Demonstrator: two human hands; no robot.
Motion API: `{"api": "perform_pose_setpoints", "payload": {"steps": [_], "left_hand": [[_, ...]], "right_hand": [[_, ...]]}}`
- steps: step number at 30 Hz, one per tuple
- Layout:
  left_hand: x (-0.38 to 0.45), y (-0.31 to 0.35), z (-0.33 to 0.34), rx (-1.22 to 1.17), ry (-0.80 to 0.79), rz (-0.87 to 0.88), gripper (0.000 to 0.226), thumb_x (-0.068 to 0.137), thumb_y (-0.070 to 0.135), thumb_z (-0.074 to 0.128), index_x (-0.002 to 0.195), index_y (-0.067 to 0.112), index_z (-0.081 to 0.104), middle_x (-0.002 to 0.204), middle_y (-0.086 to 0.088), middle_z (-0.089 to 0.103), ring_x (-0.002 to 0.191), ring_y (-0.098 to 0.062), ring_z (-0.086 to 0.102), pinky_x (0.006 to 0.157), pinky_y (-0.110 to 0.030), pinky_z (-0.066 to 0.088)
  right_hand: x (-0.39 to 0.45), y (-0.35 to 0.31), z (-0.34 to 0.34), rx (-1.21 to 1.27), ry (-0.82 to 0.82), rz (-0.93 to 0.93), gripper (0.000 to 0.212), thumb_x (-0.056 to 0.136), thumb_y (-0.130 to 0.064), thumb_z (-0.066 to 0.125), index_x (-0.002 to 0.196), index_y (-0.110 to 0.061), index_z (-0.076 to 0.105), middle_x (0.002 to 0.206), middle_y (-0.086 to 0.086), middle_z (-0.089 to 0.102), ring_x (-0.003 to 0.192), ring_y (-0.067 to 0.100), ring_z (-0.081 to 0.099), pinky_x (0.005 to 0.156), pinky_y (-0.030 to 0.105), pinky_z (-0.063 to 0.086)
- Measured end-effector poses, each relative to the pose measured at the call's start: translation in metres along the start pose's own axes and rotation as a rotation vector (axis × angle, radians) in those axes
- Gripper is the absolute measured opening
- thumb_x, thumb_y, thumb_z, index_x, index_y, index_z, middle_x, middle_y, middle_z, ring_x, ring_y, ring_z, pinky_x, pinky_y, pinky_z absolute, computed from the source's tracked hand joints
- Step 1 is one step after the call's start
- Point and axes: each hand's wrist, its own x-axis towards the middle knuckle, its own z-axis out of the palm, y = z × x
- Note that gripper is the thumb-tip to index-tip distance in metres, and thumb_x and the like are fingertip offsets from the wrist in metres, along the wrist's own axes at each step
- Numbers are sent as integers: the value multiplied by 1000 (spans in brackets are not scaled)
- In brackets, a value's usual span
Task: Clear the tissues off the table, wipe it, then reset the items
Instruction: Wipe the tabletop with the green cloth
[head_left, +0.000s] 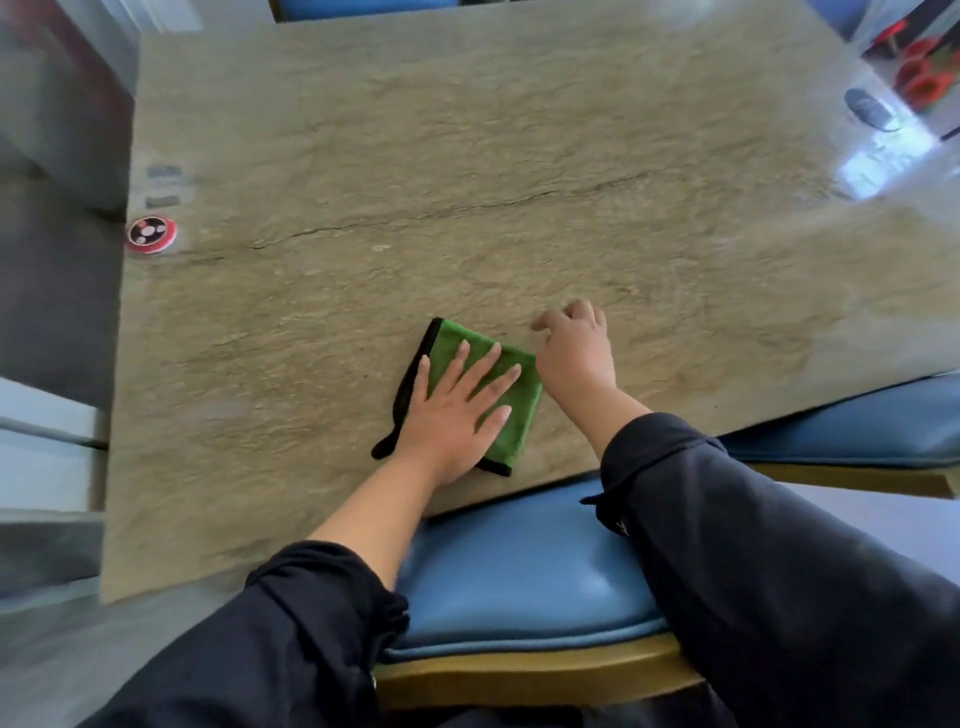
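A folded green cloth with black edging (511, 402) lies on the beige stone-look table (467, 182) near its front edge. My left hand (452, 410) presses flat on the cloth, fingers straight and spread. Just to the right of the cloth, my right hand (574, 348) rests on the bare tabletop with its fingers loosely curled; it holds nothing that I can see. No tissues show on the table.
A round red and black call button (150, 235) sits at the table's left edge, with flat labels (163, 184) behind it. A blue padded chair (519, 582) stands under me, another blue seat (857, 426) to the right. Red objects (922, 73) lie far right.
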Motion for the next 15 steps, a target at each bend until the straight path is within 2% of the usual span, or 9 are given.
{"api": "perform_pose_setpoints", "payload": {"steps": [2,3,4,5,6,7,9,13,15], "left_hand": [[-1,-18,-12,-211,209,-100,54,94,46,20,145,32,33,157,6,23,147,-16,15,118,-41,0],[-3,-31,-16,-221,325,-183,55,93,44,20,141,26,42,154,2,32,144,-18,23,118,-44,8],[-5,-44,-19,-213,386,-265,54,94,41,21,139,23,44,153,1,34,144,-18,24,118,-48,10],[-7,-56,-20,-221,373,-347,52,97,39,22,141,22,41,154,2,31,145,-16,19,118,-48,6],[-7,-64,-19,-245,323,-409,49,100,36,22,144,23,36,157,5,25,147,-13,13,119,-46,0],[-7,-69,-17,-261,281,-441,47,101,32,23,146,23,32,158,8,20,147,-11,7,118,-44,-3],[-2,-74,-15,-266,270,-453,45,102,27,23,147,24,30,158,9,18,147,-9,6,118,-43,-3],[-2,-77,-13,-259,304,-423,45,103,25,22,146,24,31,158,9,19,147,-8,7,118,-43,-3],[-3,-75,-13,-259,308,-431,45,102,28,23,146,23,32,158,9,19,147,-8,6,118,-43,-3]], "right_hand": [[-8,-18,4,90,56,-196,26,87,-2,45,95,-8,69,105,11,57,111,28,45,85,28,36],[-11,-26,9,90,21,-278,25,87,-4,46,94,-8,70,102,11,58,109,28,46,85,28,36],[-16,-31,17,57,-40,-337,27,89,-8,47,105,-9,68,110,11,57,115,29,44,93,29,36],[-21,-36,28,5,-120,-359,35,92,-16,47,124,-11,59,127,12,51,126,31,36,106,34,31],[-26,-40,39,-64,-217,-361,49,95,-27,46,142,-12,41,146,13,35,139,32,21,117,39,18],[-31,-43,51,-153,-301,-377,64,96,-38,42,151,-13,19,158,12,12,146,32,1,120,43,2],[-41,-51,66,-341,-388,-517,77,97,-52,30,152,-15,-9,159,9,-18,143,30,-26,117,46,-14],[-52,-45,66,-542,-556,-966,79,95,-59,26,149,-21,-16,158,2,-22,139,29,-33,114,47,-20],[-44,-15,51,-597,-591,-1091,79,92,-63,24,147,-29,-20,156,-5,-27,139,25,-33,114,45,-21]]}}
